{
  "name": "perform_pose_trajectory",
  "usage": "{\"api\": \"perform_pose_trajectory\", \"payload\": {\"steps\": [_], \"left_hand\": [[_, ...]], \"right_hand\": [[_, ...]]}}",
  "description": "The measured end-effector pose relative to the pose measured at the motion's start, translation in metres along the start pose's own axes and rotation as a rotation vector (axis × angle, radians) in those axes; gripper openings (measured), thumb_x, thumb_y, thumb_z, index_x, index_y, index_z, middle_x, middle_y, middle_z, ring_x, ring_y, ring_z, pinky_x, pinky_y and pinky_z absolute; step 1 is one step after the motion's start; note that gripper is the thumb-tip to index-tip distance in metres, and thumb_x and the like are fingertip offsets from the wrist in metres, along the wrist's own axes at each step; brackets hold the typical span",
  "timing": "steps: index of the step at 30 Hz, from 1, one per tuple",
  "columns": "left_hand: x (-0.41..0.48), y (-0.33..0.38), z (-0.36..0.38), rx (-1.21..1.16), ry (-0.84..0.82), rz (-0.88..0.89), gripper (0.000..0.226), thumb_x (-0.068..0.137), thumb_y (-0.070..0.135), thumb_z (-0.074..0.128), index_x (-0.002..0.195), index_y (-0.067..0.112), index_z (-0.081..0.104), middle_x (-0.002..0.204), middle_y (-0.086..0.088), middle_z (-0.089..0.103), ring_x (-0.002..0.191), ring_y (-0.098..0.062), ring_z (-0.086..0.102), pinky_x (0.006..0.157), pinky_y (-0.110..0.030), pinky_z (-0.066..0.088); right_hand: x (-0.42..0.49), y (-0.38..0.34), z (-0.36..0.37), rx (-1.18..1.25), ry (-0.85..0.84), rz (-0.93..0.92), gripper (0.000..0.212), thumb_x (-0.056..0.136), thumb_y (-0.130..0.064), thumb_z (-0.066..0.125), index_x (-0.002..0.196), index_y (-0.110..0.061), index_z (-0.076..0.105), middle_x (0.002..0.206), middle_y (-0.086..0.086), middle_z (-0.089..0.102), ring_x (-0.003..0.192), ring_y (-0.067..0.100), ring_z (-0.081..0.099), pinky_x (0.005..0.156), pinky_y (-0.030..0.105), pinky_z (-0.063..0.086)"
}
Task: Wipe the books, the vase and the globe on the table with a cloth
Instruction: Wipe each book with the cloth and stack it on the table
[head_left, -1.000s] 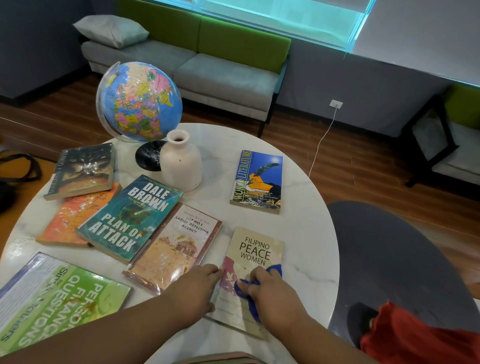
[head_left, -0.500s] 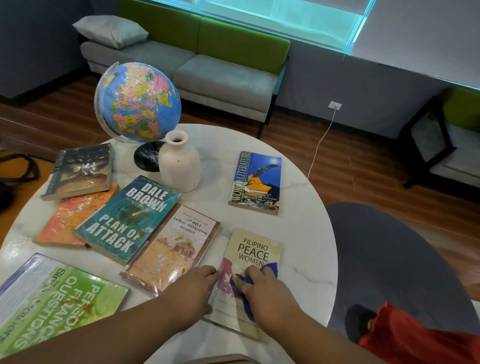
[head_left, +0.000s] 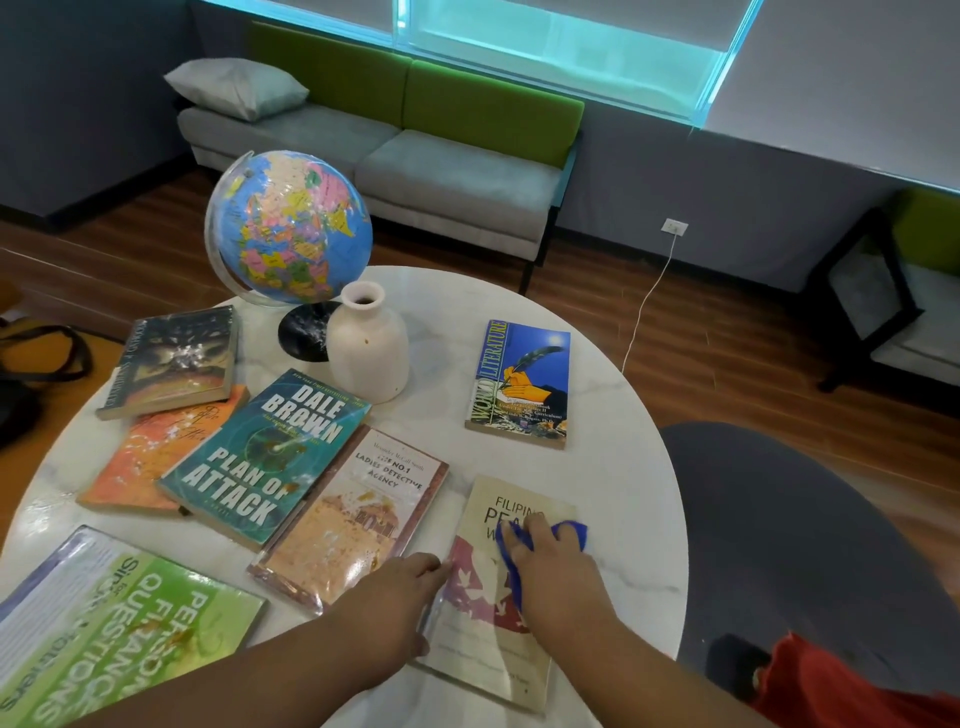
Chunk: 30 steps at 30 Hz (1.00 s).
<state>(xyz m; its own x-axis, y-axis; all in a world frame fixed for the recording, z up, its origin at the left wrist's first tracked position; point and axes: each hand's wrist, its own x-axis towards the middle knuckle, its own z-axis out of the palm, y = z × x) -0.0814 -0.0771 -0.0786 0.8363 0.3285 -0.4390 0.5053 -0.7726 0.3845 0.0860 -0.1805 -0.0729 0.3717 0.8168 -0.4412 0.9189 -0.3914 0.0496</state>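
Observation:
On the round white marble table (head_left: 613, 467) lie several books. My right hand (head_left: 553, 569) presses a blue cloth (head_left: 569, 535) onto the cover of the beige "Filipino Peace Women" book (head_left: 488, 618), hiding part of its title. My left hand (head_left: 397, 592) rests on that book's left edge, fingers fairly straight. A cream vase (head_left: 368, 345) stands at the table's middle back with a blue globe (head_left: 291, 226) on a black base behind it. The "World Literature" book (head_left: 519, 384) lies apart at the right.
Left of the hands lie "Ladies Detective Agency" (head_left: 353, 514), "Plan of Attack" (head_left: 265, 457), an orange book (head_left: 150, 452), a dark book (head_left: 174, 361) and a green one (head_left: 119, 629). A dark round seat (head_left: 810, 545) is at the right. A grey-green sofa (head_left: 415, 171) stands behind.
My right hand with the blue cloth has slid up the beige book's cover, away from me and slightly right, and now covers part of the title. The left hand stays at the book's left edge.

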Motion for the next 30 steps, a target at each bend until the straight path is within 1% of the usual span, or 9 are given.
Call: {"api": "perform_pose_trajectory", "payload": {"steps": [5,8,11,13,16,20,23,26,30], "left_hand": [[0.002,-0.004,0.001,-0.017,-0.002,-0.005,0.085,0.087,0.027,0.067,0.154,0.022,0.015,0.153,0.005,0.025,0.137,-0.016,0.030,0.110,-0.024,0.027],[0.003,-0.004,0.000,-0.004,-0.005,-0.003,0.086,0.087,0.029,0.067,0.154,0.023,0.014,0.153,0.006,0.025,0.137,-0.016,0.030,0.110,-0.024,0.028],[0.004,-0.004,0.001,-0.012,0.001,-0.001,0.087,0.085,0.028,0.068,0.154,0.024,0.014,0.153,0.006,0.026,0.137,-0.015,0.031,0.109,-0.024,0.028],[0.004,-0.005,0.001,-0.014,0.012,0.001,0.086,0.085,0.029,0.068,0.153,0.024,0.015,0.153,0.007,0.026,0.136,-0.014,0.031,0.109,-0.023,0.028],[0.003,-0.005,0.001,-0.023,0.010,0.002,0.084,0.086,0.029,0.068,0.153,0.024,0.018,0.152,0.007,0.027,0.136,-0.014,0.032,0.109,-0.023,0.027],[0.003,-0.005,0.001,-0.029,0.005,0.003,0.084,0.085,0.028,0.069,0.153,0.023,0.019,0.152,0.006,0.027,0.137,-0.014,0.031,0.110,-0.022,0.026],[0.002,-0.005,0.000,-0.032,0.000,0.005,0.086,0.085,0.028,0.068,0.153,0.022,0.016,0.155,0.006,0.023,0.139,-0.014,0.027,0.111,-0.022,0.024],[0.003,-0.006,0.001,-0.028,0.002,0.005,0.086,0.085,0.027,0.068,0.153,0.022,0.016,0.155,0.006,0.022,0.140,-0.015,0.027,0.111,-0.023,0.025],[0.003,-0.006,0.002,-0.016,-0.001,0.004,0.087,0.084,0.027,0.069,0.153,0.022,0.017,0.155,0.005,0.023,0.139,-0.015,0.029,0.111,-0.023,0.026]], "right_hand": [[-0.014,-0.010,0.011,-0.008,0.004,-0.177,0.076,0.091,-0.018,0.052,0.152,-0.026,0.008,0.149,0.004,0.017,0.126,0.032,0.028,0.092,0.040,0.045],[0.005,0.005,0.001,-0.004,0.023,-0.102,0.080,0.089,-0.021,0.056,0.152,-0.032,0.007,0.150,0.001,0.015,0.126,0.031,0.029,0.090,0.038,0.046],[0.017,0.019,-0.003,0.027,0.022,0.034,0.083,0.088,-0.020,0.059,0.153,-0.029,0.008,0.150,0.000,0.015,0.126,0.029,0.030,0.089,0.038,0.048],[0.017,0.016,-0.003,0.005,0.025,0.041,0.084,0.088,-0.021,0.060,0.153,-0.028,0.006,0.151,0.000,0.012,0.126,0.030,0.029,0.089,0.038,0.049],[0.008,-0.001,0.005,-0.044,0.017,-0.098,0.083,0.090,-0.023,0.058,0.153,-0.029,0.004,0.154,0.001,0.008,0.128,0.034,0.026,0.092,0.040,0.045],[-0.006,-0.004,0.025,-0.001,0.060,-0.304,0.064,0.096,-0.024,0.050,0.150,-0.032,0.018,0.149,0.001,0.020,0.120,0.033,0.032,0.090,0.041,0.047],[-0.008,0.009,0.025,0.060,0.066,-0.232,0.059,0.097,-0.028,0.050,0.148,-0.038,0.023,0.147,-0.003,0.023,0.121,0.028,0.033,0.093,0.037,0.045],[-0.008,0.000,0.019,0.035,0.070,-0.169,0.068,0.093,-0.021,0.052,0.150,-0.036,0.017,0.146,-0.001,0.021,0.120,0.029,0.033,0.090,0.036,0.045],[-0.016,-0.010,0.026,0.030,0.053,-0.312,0.066,0.094,-0.018,0.052,0.149,-0.034,0.021,0.142,0.001,0.027,0.115,0.030,0.035,0.091,0.038,0.042]]}}
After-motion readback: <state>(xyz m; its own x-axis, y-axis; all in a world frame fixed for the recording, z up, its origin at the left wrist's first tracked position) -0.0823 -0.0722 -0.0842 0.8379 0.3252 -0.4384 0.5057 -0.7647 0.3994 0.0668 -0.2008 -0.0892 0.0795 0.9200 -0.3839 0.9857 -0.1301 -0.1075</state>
